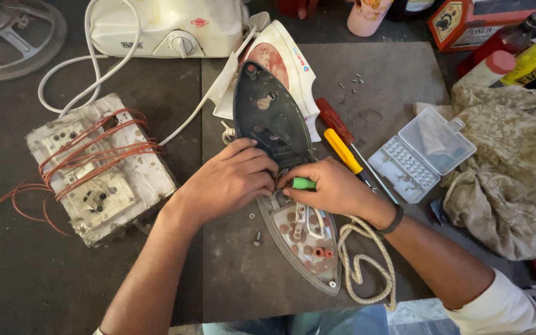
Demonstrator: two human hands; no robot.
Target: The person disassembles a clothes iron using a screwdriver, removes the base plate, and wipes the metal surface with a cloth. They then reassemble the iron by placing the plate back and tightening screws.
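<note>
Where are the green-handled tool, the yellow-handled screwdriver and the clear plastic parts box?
green-handled tool (304,183): head view, on the green handle in the right hand.
yellow-handled screwdriver (342,151): head view, middle of the yellow handle.
clear plastic parts box (437,140): head view, on the open lid.

single head cam, looks steeply down, close over dark grey stone work slab (379,80); both forearms enter from bottom edge.

We bring both forearms in from the near edge, converging at centre. Our left hand (227,180) lies palm down, fingers curled inward. Our right hand (333,186) is curled closed, knuckles up, wrist bent left, touching the left fingertips.
</note>
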